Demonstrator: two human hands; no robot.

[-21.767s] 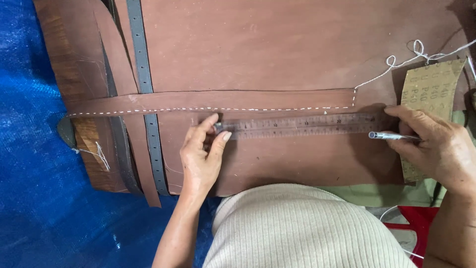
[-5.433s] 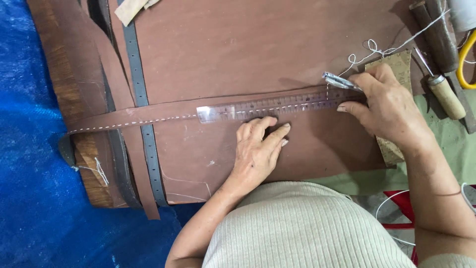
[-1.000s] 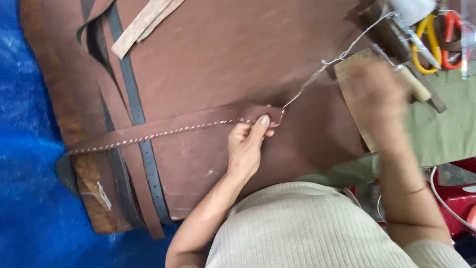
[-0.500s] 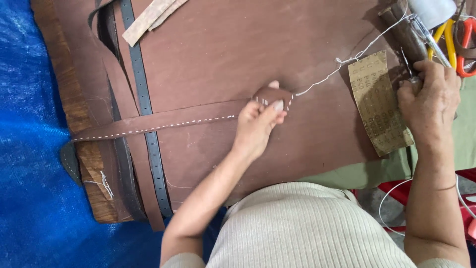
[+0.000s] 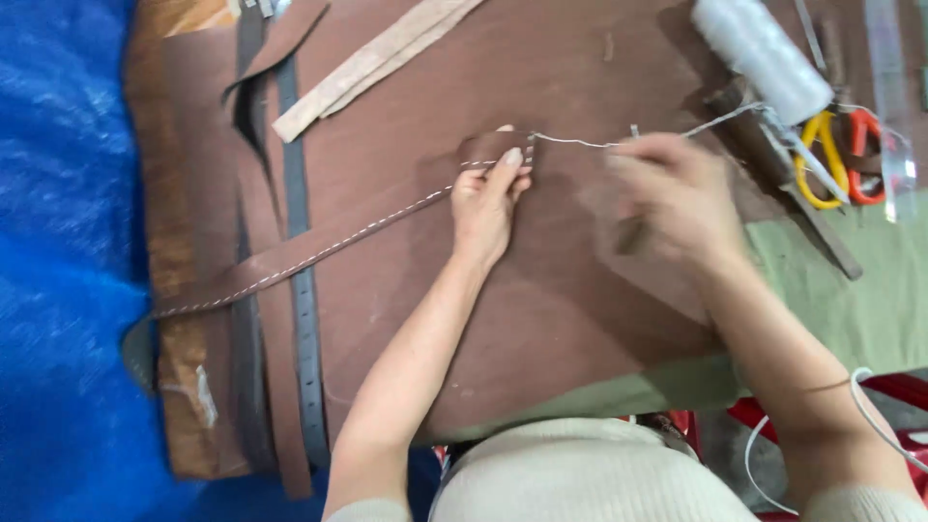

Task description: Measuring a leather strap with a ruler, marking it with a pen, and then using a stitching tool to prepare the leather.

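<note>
Left hand [image 5: 488,198] pins stitched strap [image 5: 319,246]; right hand [image 5: 672,193] blurred.

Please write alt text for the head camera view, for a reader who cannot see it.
A person's left hand pins the end of a white-stitched brown leather strap to a large brown leather sheet, while the blurred right hand meets the white thread trailing from it. A thread spool and scissors lie upper right.
</note>
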